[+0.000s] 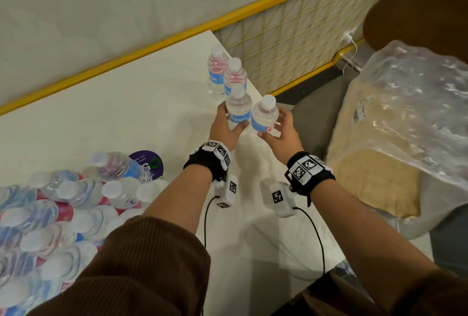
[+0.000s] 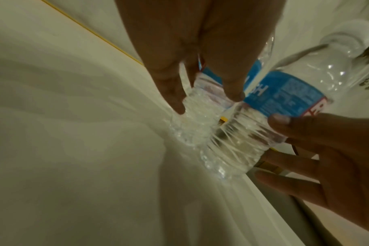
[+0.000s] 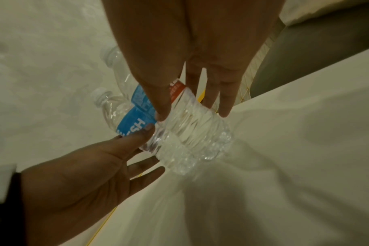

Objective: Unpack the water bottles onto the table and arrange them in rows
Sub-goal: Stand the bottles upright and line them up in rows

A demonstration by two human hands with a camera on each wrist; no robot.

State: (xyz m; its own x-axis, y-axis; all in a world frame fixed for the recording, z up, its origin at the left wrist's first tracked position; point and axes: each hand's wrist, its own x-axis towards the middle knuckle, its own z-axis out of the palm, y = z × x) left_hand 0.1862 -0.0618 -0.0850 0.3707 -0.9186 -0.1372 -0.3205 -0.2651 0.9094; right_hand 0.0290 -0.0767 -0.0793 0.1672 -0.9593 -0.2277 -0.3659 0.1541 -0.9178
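Two clear water bottles with white caps and blue-and-red labels stand near the far right corner of the white table (image 1: 141, 103): one (image 1: 216, 70) at the back, one (image 1: 235, 75) in front of it. My left hand (image 1: 233, 117) grips a third bottle (image 1: 238, 106) just in front of them. My right hand (image 1: 272, 124) grips a fourth bottle (image 1: 264, 113) beside it, near the table's right edge. Both held bottles are upright, bases low over the table. In the left wrist view the fingers (image 2: 175, 99) curl round the bottle (image 2: 200, 106). In the right wrist view the bottle (image 3: 192, 133) sits in my right hand.
The opened pack of several bottles (image 1: 50, 214) lies at the lower left of the table, one bottle (image 1: 119, 166) lying on top. A yellow mesh fence (image 1: 291, 37) runs behind the table. A plastic-wrapped bundle (image 1: 395, 125) sits to the right, off the table.
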